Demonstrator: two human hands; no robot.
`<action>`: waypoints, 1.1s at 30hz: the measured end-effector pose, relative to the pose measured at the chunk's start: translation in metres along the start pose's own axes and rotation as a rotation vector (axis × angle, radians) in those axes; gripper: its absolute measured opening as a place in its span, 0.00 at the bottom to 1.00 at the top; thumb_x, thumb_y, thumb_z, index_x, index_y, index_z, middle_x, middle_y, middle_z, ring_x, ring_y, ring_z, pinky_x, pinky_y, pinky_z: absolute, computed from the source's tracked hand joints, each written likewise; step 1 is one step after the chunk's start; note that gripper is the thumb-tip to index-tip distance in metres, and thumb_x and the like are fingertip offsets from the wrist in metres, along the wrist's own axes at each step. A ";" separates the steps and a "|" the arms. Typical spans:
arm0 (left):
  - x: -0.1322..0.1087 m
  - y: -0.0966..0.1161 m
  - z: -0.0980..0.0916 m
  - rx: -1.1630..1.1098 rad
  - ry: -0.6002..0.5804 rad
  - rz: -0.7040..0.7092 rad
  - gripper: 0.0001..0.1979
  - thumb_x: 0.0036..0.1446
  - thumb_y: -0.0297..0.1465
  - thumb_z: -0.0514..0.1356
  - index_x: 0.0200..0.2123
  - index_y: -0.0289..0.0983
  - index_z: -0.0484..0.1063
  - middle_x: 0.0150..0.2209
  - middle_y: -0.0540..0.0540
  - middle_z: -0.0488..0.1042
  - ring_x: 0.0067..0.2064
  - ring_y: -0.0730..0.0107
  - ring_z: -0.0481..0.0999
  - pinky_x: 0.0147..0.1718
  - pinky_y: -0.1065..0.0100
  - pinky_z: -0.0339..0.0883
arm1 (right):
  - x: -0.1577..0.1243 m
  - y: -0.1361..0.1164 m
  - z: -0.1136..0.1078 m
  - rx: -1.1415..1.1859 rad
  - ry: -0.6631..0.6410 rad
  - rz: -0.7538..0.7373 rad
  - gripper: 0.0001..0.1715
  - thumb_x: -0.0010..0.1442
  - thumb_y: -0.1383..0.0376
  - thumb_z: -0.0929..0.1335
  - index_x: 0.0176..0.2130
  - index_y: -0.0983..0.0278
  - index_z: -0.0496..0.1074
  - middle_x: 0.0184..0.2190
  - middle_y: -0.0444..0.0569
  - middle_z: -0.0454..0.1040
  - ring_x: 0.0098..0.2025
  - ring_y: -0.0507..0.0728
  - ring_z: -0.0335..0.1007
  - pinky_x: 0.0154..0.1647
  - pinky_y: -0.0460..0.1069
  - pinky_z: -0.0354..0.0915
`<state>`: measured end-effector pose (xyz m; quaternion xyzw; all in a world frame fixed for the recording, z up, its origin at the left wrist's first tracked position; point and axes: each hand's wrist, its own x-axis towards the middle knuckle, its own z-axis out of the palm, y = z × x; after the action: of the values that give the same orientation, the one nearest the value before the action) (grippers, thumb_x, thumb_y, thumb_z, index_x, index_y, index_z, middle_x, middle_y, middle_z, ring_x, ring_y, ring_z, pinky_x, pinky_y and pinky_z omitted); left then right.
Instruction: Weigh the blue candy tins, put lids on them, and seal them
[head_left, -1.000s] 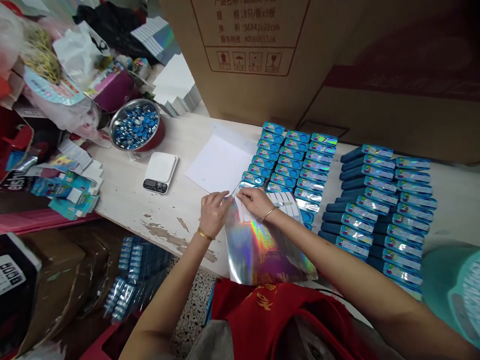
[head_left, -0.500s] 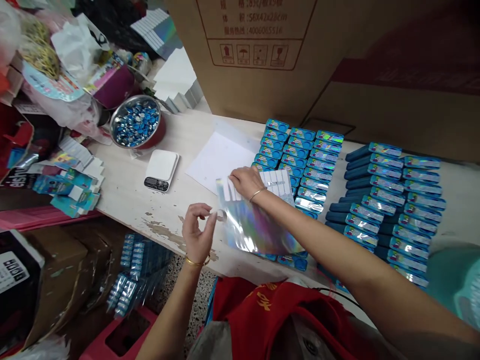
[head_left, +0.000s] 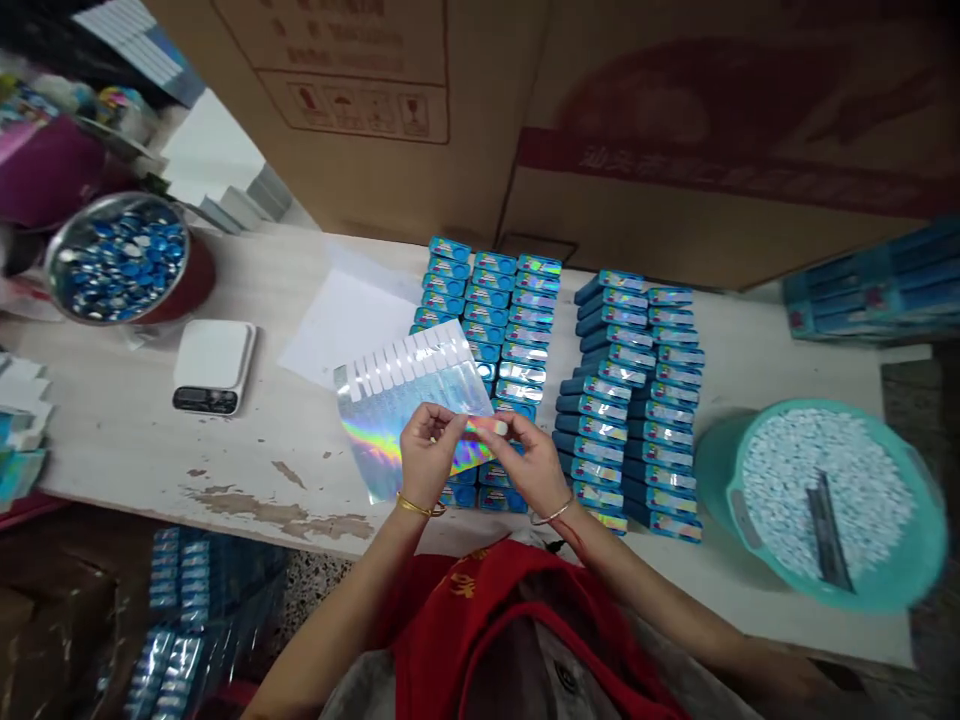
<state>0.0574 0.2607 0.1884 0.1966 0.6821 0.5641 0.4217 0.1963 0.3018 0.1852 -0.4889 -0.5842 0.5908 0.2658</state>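
Note:
My left hand (head_left: 431, 450) and my right hand (head_left: 534, 462) meet above the table, fingertips pinched on a small shiny sticker strip (head_left: 482, 425) stretched between them. A rainbow-sheened sticker sheet (head_left: 397, 410) lies behind and under my hands, with a row of pale strips along its far edge. It overlaps a white paper sheet (head_left: 352, 318) and the near columns of small blue boxes (head_left: 484, 295). To the right of my right hand, more blue boxes (head_left: 604, 405) stand in two columns, with shiny strips on their upward faces.
A white scale (head_left: 216, 355) and a metal bowl of blue glossy pieces (head_left: 131, 260) sit at left. Large cardboard cartons (head_left: 420, 190) wall off the back. At right stands a turquoise tub (head_left: 712, 490) of small white pieces with a dark tool in it.
My right hand has left the sheet's strip row and come beside my left hand, both now gripping the strip. The view has swung right, bringing the turquoise tub fully in.

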 end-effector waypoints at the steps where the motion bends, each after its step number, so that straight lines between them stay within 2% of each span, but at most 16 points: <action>1: -0.001 -0.006 0.010 0.010 -0.040 -0.019 0.12 0.46 0.35 0.67 0.24 0.36 0.67 0.22 0.53 0.67 0.25 0.77 0.65 0.26 0.74 0.59 | -0.003 0.002 -0.006 -0.019 0.063 0.014 0.21 0.57 0.47 0.66 0.34 0.63 0.71 0.28 0.45 0.71 0.31 0.54 0.65 0.35 0.49 0.63; 3: -0.001 -0.017 0.028 0.037 -0.104 -0.034 0.11 0.47 0.35 0.66 0.24 0.37 0.67 0.22 0.53 0.67 0.25 0.76 0.66 0.27 0.73 0.59 | -0.002 0.011 -0.019 -0.018 0.129 0.039 0.18 0.60 0.51 0.65 0.29 0.63 0.69 0.24 0.44 0.68 0.28 0.53 0.63 0.32 0.47 0.61; 6: 0.005 -0.031 0.049 0.167 -0.143 0.021 0.09 0.51 0.34 0.63 0.24 0.37 0.68 0.23 0.52 0.68 0.27 0.74 0.67 0.31 0.71 0.60 | 0.006 0.032 -0.042 -0.046 0.141 0.070 0.18 0.60 0.52 0.64 0.28 0.63 0.68 0.22 0.42 0.65 0.26 0.52 0.61 0.30 0.47 0.59; 9: 0.014 -0.043 0.064 0.449 -0.123 0.133 0.08 0.52 0.32 0.62 0.24 0.37 0.69 0.26 0.50 0.70 0.32 0.70 0.69 0.37 0.66 0.60 | 0.016 0.053 -0.060 -0.140 0.168 0.104 0.19 0.59 0.53 0.63 0.26 0.63 0.68 0.18 0.41 0.63 0.23 0.52 0.58 0.27 0.47 0.56; 12: 0.019 -0.049 0.074 0.717 -0.076 0.225 0.06 0.52 0.31 0.62 0.25 0.38 0.71 0.32 0.48 0.72 0.41 0.64 0.70 0.41 0.63 0.57 | 0.027 0.066 -0.069 -0.267 0.164 0.116 0.17 0.58 0.55 0.63 0.25 0.63 0.68 0.17 0.42 0.62 0.22 0.52 0.57 0.25 0.47 0.54; 17: 0.021 -0.052 0.080 0.913 -0.052 0.269 0.05 0.54 0.32 0.62 0.27 0.39 0.72 0.37 0.45 0.71 0.44 0.60 0.68 0.40 0.60 0.54 | 0.037 0.073 -0.071 -0.521 0.101 0.033 0.16 0.61 0.61 0.59 0.29 0.64 0.70 0.25 0.52 0.73 0.30 0.58 0.67 0.32 0.50 0.58; 20: 0.022 -0.054 0.081 0.981 -0.044 0.303 0.04 0.54 0.32 0.62 0.28 0.39 0.72 0.38 0.46 0.70 0.44 0.60 0.68 0.39 0.61 0.54 | 0.038 0.077 -0.070 -0.623 0.072 0.014 0.17 0.62 0.64 0.58 0.32 0.65 0.72 0.30 0.56 0.75 0.33 0.60 0.69 0.35 0.51 0.59; 24: 0.023 -0.056 0.083 1.056 -0.059 0.316 0.05 0.54 0.32 0.62 0.27 0.40 0.71 0.39 0.46 0.70 0.44 0.59 0.67 0.39 0.60 0.54 | 0.039 0.083 -0.068 -0.630 0.066 0.025 0.16 0.61 0.66 0.58 0.33 0.65 0.73 0.31 0.57 0.76 0.34 0.61 0.71 0.36 0.51 0.61; 26: 0.023 -0.056 0.083 1.085 -0.065 0.314 0.04 0.54 0.34 0.61 0.31 0.40 0.71 0.40 0.46 0.70 0.45 0.58 0.67 0.40 0.60 0.55 | 0.038 0.086 -0.066 -0.585 0.094 0.033 0.16 0.61 0.66 0.58 0.34 0.66 0.73 0.31 0.57 0.76 0.35 0.61 0.71 0.37 0.51 0.62; 27: 0.023 -0.056 0.083 1.093 -0.057 0.309 0.06 0.54 0.35 0.61 0.34 0.40 0.70 0.41 0.45 0.70 0.46 0.58 0.67 0.41 0.59 0.55 | 0.036 0.086 -0.064 -0.553 0.121 0.040 0.16 0.60 0.66 0.58 0.37 0.66 0.74 0.31 0.56 0.76 0.34 0.61 0.71 0.37 0.52 0.63; 30: 0.026 -0.053 0.080 1.107 -0.012 0.282 0.21 0.51 0.39 0.64 0.45 0.37 0.65 0.45 0.42 0.68 0.49 0.55 0.66 0.43 0.58 0.57 | 0.025 0.087 -0.057 -0.438 0.224 0.054 0.21 0.61 0.63 0.59 0.48 0.68 0.72 0.30 0.55 0.77 0.33 0.61 0.71 0.37 0.53 0.65; 33: 0.028 -0.052 0.080 1.141 0.001 0.251 0.27 0.49 0.42 0.64 0.49 0.36 0.62 0.48 0.41 0.67 0.50 0.52 0.66 0.44 0.57 0.57 | 0.012 0.088 -0.050 -0.324 0.231 0.018 0.23 0.62 0.62 0.58 0.51 0.67 0.71 0.41 0.57 0.77 0.41 0.61 0.73 0.44 0.54 0.67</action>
<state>0.1157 0.3146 0.1288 0.4716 0.8498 0.1531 0.1789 0.2586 0.3188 0.1065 -0.5950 -0.6328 0.4316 0.2436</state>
